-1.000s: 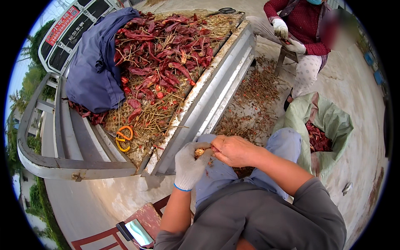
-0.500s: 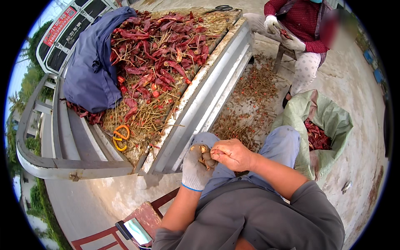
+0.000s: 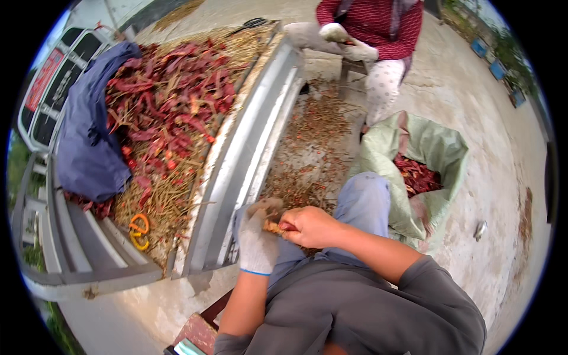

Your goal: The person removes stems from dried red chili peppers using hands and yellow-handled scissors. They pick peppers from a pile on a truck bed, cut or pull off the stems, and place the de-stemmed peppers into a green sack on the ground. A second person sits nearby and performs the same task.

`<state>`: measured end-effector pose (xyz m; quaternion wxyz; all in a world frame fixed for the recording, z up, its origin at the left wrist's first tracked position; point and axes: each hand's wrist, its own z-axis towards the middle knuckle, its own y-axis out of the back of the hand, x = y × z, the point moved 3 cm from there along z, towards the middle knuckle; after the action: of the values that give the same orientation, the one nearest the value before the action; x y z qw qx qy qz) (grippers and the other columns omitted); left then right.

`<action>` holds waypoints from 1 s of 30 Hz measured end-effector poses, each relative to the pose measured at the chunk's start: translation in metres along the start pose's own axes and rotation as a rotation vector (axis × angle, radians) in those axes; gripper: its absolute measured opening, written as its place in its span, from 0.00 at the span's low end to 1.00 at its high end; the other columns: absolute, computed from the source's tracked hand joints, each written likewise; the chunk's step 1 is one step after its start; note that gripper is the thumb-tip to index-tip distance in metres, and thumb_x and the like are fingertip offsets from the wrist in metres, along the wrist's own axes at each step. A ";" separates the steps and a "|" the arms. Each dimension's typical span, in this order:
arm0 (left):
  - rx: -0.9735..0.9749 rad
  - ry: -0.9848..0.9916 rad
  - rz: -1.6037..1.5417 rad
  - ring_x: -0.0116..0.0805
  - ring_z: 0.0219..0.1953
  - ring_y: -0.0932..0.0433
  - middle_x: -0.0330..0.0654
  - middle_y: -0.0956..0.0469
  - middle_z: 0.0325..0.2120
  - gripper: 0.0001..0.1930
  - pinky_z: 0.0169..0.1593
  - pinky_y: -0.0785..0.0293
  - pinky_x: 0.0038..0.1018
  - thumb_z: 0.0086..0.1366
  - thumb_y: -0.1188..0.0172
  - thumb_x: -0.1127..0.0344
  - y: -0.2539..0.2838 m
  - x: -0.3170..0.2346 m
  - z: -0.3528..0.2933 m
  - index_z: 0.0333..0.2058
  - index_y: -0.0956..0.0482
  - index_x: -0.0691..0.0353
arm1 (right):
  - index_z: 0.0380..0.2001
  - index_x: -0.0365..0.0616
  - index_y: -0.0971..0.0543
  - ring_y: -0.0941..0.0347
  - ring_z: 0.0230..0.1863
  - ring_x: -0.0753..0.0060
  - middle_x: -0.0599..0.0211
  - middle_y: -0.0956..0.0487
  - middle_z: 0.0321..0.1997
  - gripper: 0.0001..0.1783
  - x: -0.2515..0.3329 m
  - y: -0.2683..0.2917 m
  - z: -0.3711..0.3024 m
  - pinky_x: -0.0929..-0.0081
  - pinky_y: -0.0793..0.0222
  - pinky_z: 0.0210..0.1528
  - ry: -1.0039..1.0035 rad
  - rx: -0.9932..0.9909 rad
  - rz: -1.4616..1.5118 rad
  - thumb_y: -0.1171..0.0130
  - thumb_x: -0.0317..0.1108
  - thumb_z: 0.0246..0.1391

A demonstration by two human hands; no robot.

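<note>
My right hand (image 3: 312,227), bare, is closed with its fingertips pinched on a small red dried chili pepper (image 3: 288,226). Right against it is my left hand (image 3: 259,236) in a dirty whitish knit glove with a blue cuff edge. Its fingers are curled and partly blurred; what they hold is not clear. A yellowish-orange bit shows between the two hands. Both hands are over my lap, beside the truck bed's metal side (image 3: 236,154). On the bed lies a heap of red dried chili peppers (image 3: 171,89) mixed with straw-coloured stems.
A pale green woven sack (image 3: 441,148) holding dried chilies stands to the right. A co-worker in a red top (image 3: 378,29) sits beyond. Stem litter (image 3: 313,136) covers the ground between. Dark cloth (image 3: 92,130), orange-yellow loops (image 3: 139,232) and scissors (image 3: 251,23) lie on the bed.
The whole view has shifted, so truck, sack and co-worker appear further left. My left glove's fingers have moved out and up, and red now shows in my right fingertips.
</note>
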<state>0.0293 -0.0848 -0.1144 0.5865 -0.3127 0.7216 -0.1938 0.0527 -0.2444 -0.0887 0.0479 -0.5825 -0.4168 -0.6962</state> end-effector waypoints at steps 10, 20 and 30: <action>-0.194 -0.023 0.729 0.27 0.32 0.22 0.44 0.19 0.36 0.22 0.36 0.25 0.23 0.69 0.43 0.75 0.030 -0.018 0.006 0.61 0.24 0.74 | 0.45 0.42 0.20 0.19 0.44 0.46 0.53 0.18 0.43 0.17 -0.078 0.168 -0.132 0.55 0.24 0.46 -0.325 -0.637 -0.320 0.32 0.40 0.58; -0.167 -0.017 0.740 0.25 0.26 0.24 0.42 0.18 0.31 0.17 0.32 0.28 0.22 0.70 0.42 0.73 0.030 -0.023 -0.003 0.55 0.20 0.73 | 0.67 0.48 0.26 0.25 0.65 0.45 0.50 0.21 0.65 0.31 -0.310 0.158 -0.253 0.50 0.30 0.67 -0.912 -0.431 -0.647 0.44 0.50 0.67; -0.114 0.095 0.805 0.24 0.24 0.27 0.39 0.21 0.30 0.15 0.30 0.29 0.21 0.72 0.43 0.74 0.032 0.000 0.008 0.54 0.21 0.72 | 0.45 0.43 0.11 0.17 0.52 0.43 0.50 0.13 0.51 0.22 -0.363 -0.070 -0.481 0.49 0.23 0.55 -1.048 0.654 -0.448 0.49 0.45 0.66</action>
<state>0.0298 -0.0610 -0.1366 0.5635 -0.0279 0.8220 0.0772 -0.2420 -0.6576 -0.4219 -0.1331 -0.6990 -0.6862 -0.1512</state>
